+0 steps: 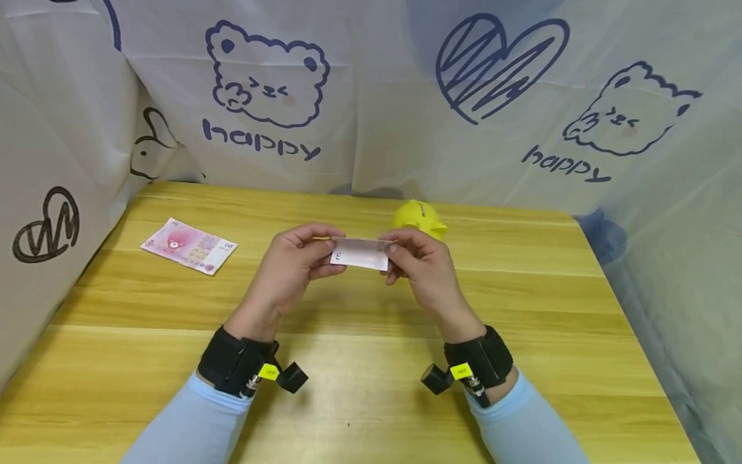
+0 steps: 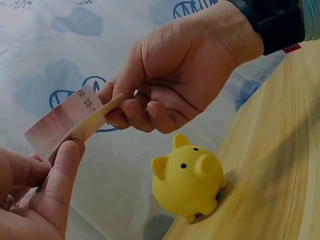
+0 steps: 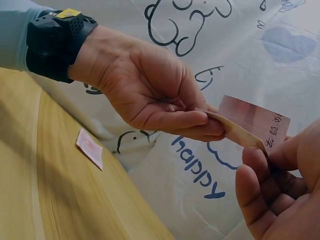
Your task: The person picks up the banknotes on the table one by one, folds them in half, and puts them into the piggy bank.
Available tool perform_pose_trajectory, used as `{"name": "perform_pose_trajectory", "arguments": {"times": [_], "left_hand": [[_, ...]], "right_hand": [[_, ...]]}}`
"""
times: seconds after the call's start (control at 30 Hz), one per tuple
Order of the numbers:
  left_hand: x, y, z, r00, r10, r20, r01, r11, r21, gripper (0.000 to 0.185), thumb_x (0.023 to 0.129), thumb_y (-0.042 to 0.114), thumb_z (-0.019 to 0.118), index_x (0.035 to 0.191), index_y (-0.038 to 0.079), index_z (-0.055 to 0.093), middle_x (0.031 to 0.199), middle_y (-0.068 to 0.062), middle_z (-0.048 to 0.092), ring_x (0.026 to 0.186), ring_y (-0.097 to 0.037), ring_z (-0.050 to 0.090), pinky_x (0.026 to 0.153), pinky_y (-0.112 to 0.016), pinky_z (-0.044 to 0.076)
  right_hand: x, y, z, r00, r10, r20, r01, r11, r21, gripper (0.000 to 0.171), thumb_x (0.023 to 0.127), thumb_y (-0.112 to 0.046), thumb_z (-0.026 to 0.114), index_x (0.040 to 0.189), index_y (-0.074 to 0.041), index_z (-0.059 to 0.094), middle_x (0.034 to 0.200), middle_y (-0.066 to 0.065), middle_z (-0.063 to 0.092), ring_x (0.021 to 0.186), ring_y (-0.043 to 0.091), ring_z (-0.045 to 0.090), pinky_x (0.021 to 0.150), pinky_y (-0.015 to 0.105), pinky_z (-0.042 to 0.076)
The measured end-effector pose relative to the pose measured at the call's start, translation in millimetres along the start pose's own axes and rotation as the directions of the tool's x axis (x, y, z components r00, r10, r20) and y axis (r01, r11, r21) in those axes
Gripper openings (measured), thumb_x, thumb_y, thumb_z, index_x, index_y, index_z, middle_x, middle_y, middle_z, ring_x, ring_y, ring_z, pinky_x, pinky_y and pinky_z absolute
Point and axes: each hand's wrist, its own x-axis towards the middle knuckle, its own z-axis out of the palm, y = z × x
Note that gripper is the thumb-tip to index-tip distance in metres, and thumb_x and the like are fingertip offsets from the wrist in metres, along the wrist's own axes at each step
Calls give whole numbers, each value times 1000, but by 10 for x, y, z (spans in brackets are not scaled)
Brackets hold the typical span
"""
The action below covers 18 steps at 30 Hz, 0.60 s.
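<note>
Folded banknote (image 1: 361,253) is held in the air above the middle of the wooden table (image 1: 371,386), its long axis running left to right between two hands. In the head view, the left hand (image 1: 286,270) pinches the note's left end with thumb and curled fingers, and the right hand (image 1: 426,267) pinches its right end the same way; neither hand is nearer, each clamps one end. A yellow piggy bank (image 1: 420,218) stands just behind the right hand, toward the table's far edge. A second banknote (image 1: 189,245) lies flat near the far left corner, well apart from the hands. A printed cloth backdrop (image 1: 371,96) hangs behind. In the left wrist view, the right hand (image 2: 185,75) grips the far end of the note (image 2: 70,122), the left thumb (image 2: 57,185) presses the near end, and the piggy bank (image 2: 187,182) stands below the note. In the right wrist view, the left hand (image 3: 150,90) grips the note (image 3: 250,122) with its edge toward the camera, and the flat banknote (image 3: 90,148) shows on the table beyond.
</note>
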Motion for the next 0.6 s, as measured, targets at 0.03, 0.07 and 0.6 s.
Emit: {"name": "perform_pose_trajectory", "arguments": {"times": [0.03,0.07,0.6], "left_hand": [[2,-5,-1,1000,6,3,-6,1000,-4,21,107,-4,52,120,-8,67,120,-16,65,97,-23,74,83,-30,66],[3,-9,-3,1000,11,8,-11,1000,-3,21,107,-4,51,117,-8,68,121,-16,65,99,-23,74,84,-31,66],[-8,-9,21,999,36,-17,-32,974,225,24,103,4,66,125,-6,68,113,-17,73,93,-18,74,85,-32,66]], "right_hand": [[-1,5,0,1000,-13,2,13,1000,-11,21,104,3,58,121,14,65,88,1,69,68,14,64,59,23,59],[-3,10,0,1000,-25,3,25,999,-22,20,104,3,57,118,14,67,91,1,70,68,14,63,59,23,59],[-11,35,24,997,-43,-58,31,981,-191,28,107,-9,57,130,0,70,94,21,71,73,16,71,62,28,62]]}}
